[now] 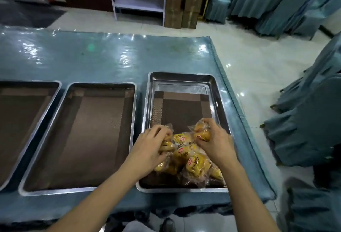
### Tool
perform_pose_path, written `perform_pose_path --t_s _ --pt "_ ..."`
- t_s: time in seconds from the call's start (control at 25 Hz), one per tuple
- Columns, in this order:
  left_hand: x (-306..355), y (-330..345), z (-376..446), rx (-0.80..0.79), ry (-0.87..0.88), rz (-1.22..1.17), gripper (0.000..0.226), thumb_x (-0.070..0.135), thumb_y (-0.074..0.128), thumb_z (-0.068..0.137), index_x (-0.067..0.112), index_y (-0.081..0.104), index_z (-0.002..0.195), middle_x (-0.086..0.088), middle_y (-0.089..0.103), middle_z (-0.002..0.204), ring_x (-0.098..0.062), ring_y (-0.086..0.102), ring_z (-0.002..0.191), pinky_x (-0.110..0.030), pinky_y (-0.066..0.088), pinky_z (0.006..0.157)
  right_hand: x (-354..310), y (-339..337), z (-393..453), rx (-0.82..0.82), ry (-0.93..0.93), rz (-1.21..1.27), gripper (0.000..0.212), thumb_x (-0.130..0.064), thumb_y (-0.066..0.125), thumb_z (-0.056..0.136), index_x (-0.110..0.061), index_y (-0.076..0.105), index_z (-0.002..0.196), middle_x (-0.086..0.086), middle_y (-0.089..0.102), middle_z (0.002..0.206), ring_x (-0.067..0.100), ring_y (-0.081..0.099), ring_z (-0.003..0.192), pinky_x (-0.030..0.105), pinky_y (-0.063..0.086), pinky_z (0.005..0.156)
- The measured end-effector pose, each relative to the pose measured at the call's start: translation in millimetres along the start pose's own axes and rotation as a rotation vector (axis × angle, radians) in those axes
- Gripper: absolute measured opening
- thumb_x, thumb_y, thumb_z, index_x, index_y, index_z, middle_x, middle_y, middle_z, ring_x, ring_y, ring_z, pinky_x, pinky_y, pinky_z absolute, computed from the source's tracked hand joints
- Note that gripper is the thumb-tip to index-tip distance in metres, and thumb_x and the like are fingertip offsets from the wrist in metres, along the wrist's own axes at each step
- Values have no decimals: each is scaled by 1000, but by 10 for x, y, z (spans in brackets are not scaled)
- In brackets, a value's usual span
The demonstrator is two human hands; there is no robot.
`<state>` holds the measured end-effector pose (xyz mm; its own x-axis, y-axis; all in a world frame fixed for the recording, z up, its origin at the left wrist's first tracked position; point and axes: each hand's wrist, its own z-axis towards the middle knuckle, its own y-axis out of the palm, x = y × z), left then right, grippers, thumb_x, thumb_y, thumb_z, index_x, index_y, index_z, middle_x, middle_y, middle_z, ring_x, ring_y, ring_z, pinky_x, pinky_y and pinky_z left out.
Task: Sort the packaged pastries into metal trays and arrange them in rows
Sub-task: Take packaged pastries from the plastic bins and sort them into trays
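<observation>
Both our hands are down in the lower right of the frame, working in the same pile of packaged pastries [186, 158]. Our left hand [147, 150] lies palm-down on the pile's left edge, its fingers curled around a clear-wrapped pastry [167, 144], though how firm the grip is we cannot tell because the hand covers most of it. Our right hand [215, 143] is at the upper right of the pile, fingers and thumb pinched closed on another wrapped pastry [202, 132] whose crinkled plastic end sticks up above the knuckles. The rest of the pile is a loose, overlapping heap of golden buns in transparent wrappers with yellow and red labels, all crowded into the near end of the right-hand metal tray [217, 102]. This tray's far half shows only its brown woven liner and a strip of bare steel. Just left of it, in the lower centre of the frame, sits a second metal tray [55, 192] with a brown liner and no pastries in it, and at the far left edge a third tray [57, 86] is partly cut off. All three rest on the counter [103, 58], which is draped in a blue cloth under a glossy clear plastic sheet. Beyond it, in the upper centre, stand a white shelf unit [138, 2] and cardboard boxes [181, 6] on a pale tiled floor, and blue-covered chairs [313, 121] fill the right side.
</observation>
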<state>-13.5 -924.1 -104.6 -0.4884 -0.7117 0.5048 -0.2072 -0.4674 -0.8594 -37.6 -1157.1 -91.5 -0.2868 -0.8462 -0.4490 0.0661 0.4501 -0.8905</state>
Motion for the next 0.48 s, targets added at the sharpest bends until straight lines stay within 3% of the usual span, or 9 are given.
perform_pose_path --t_s 0.28,0.48 --pt "170 391 338 -37 -70 133 60 13 72 83 29 44 134 4 35 141 -19 41 126 -36 44 104 331 80 234 -74 84 40 63 -43 78 84 -33 33 128 -1 69 108 23 66 92 45 55 86" --pt "207 508 430 -87 -122 221 65 17 64 91 30 34 147 6 40 147 -19 36 135 -40 29 115 443 145 321 -102 168 57 73 -50 70 89 -25 25 140 10 60 132 32 64 112 47 51 91"
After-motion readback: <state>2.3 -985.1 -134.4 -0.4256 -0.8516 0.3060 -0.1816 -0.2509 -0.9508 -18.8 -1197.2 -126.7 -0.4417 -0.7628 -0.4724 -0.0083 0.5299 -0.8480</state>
